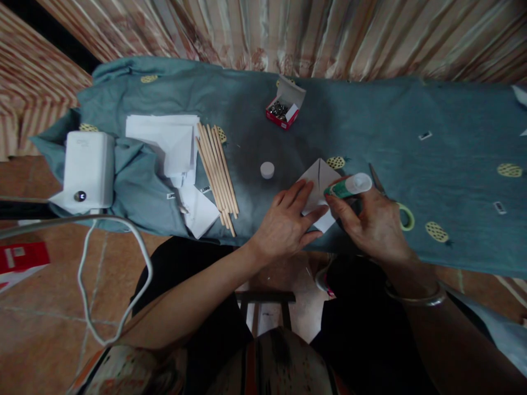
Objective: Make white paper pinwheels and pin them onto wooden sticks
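Observation:
A folded piece of white paper [312,174] lies near the front edge of the cloth, its flaps meeting along a slit. Flat on it rests my left hand [288,219], with the fingers spread and pressing it down. My right hand [370,216] grips a green and white glue stick [349,185], tilted so its green end is at the paper; the tip itself is hidden. A round white cap [267,170] sits to the left of the paper. Beside my right hand, partly behind it, lie scissors [405,216] with a yellow-green handle.
Several wooden sticks [216,170] lie beside a stack of white paper [164,131] on the left. A small open red box [282,112] of metal pieces stands at the back. A white device [88,170] with a cable [142,247] is at the left edge of the blue-green cloth [370,120].

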Demonstrator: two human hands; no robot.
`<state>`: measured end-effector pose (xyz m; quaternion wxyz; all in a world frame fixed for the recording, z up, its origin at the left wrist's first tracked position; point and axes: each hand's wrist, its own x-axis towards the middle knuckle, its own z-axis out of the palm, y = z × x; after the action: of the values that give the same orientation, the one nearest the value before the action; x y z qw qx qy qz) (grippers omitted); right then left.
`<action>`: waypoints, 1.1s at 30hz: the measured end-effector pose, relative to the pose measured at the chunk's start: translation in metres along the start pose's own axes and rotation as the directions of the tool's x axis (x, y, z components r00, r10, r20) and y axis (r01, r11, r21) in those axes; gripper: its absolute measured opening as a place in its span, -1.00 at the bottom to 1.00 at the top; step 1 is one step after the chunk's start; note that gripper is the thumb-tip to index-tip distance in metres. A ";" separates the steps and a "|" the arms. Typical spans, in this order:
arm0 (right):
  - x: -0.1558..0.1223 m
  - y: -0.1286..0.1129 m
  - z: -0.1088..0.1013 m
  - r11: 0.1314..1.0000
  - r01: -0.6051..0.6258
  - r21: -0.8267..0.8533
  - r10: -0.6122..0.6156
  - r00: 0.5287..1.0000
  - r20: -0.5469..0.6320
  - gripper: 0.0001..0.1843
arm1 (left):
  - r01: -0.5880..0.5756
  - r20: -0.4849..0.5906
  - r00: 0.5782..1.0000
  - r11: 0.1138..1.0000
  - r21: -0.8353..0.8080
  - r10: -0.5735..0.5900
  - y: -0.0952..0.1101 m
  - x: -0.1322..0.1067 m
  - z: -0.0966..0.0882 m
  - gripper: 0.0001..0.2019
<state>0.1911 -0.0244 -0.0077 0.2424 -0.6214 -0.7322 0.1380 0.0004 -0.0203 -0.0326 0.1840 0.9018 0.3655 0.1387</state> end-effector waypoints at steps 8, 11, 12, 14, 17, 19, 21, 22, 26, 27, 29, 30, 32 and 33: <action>0.002 0.001 0.003 1.000 -0.004 0.024 0.004 1.000 -0.019 -0.64 | -0.003 -0.008 1.000 1.000 0.011 0.003 0.000 0.000 0.001 -0.46; 0.004 0.001 0.003 1.000 -0.003 0.027 0.003 1.000 -0.026 -0.65 | -0.006 -0.006 1.000 1.000 0.007 0.006 0.000 0.000 0.001 -0.47; 0.004 0.001 0.003 1.000 -0.001 0.029 0.002 1.000 -0.028 -0.65 | -0.005 -0.004 1.000 1.000 0.006 0.005 0.000 0.000 0.001 -0.48; 0.004 0.002 0.003 1.000 -0.004 0.028 0.005 1.000 -0.027 -0.65 | -0.003 -0.005 1.000 1.000 0.000 0.003 0.000 0.000 0.001 -0.48; 0.005 0.002 0.003 0.999 -0.022 0.023 0.022 1.000 -0.021 -0.66 | 0.002 -0.009 1.000 1.000 -0.011 -0.002 0.000 0.000 0.001 -0.49; 0.005 0.001 0.003 0.999 -0.028 0.034 0.029 0.999 -0.017 -0.66 | 0.001 -0.011 1.000 1.000 -0.017 -0.001 0.000 0.000 0.002 -0.49; 0.006 0.000 0.003 0.998 -0.034 0.054 0.035 0.999 -0.022 -0.66 | -0.001 -0.012 1.000 1.000 -0.017 0.001 -0.001 0.000 0.003 -0.49; 0.006 -0.001 0.003 0.997 -0.039 0.063 0.041 0.999 -0.026 -0.66 | -0.002 -0.011 1.000 1.000 -0.017 0.002 -0.001 0.000 0.003 -0.49; 0.008 -0.003 0.003 0.994 -0.059 0.087 0.062 0.998 -0.024 -0.69 | -0.004 0.000 1.000 1.000 -0.012 0.004 0.000 0.001 0.002 -0.47; 0.008 -0.004 0.003 0.994 -0.064 0.093 0.067 0.998 -0.022 -0.69 | -0.002 0.003 1.000 1.000 -0.009 0.002 0.000 0.001 0.001 -0.47; 0.008 -0.004 0.004 0.992 -0.075 0.105 0.078 0.997 -0.019 -0.69 | 0.001 0.007 1.000 1.000 -0.005 -0.001 0.000 0.001 0.001 -0.47; 0.008 -0.005 0.004 0.991 -0.079 0.109 0.082 0.996 -0.018 -0.69 | 0.002 0.007 1.000 1.000 -0.005 -0.002 0.000 0.001 0.000 -0.47; 0.008 -0.005 0.005 0.990 -0.084 0.110 0.086 0.996 -0.014 -0.67 | 0.003 0.003 1.000 1.000 -0.006 -0.003 0.001 0.001 0.001 -0.48; 0.008 -0.005 0.005 0.990 -0.087 0.109 0.088 0.996 -0.010 -0.65 | 0.002 0.001 1.000 1.000 -0.006 -0.002 0.001 0.000 0.001 -0.48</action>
<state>0.1833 -0.0173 -0.0080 0.2750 -0.6398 -0.6938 0.1836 0.0013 -0.0205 -0.0329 0.1870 0.9010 0.3658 0.1391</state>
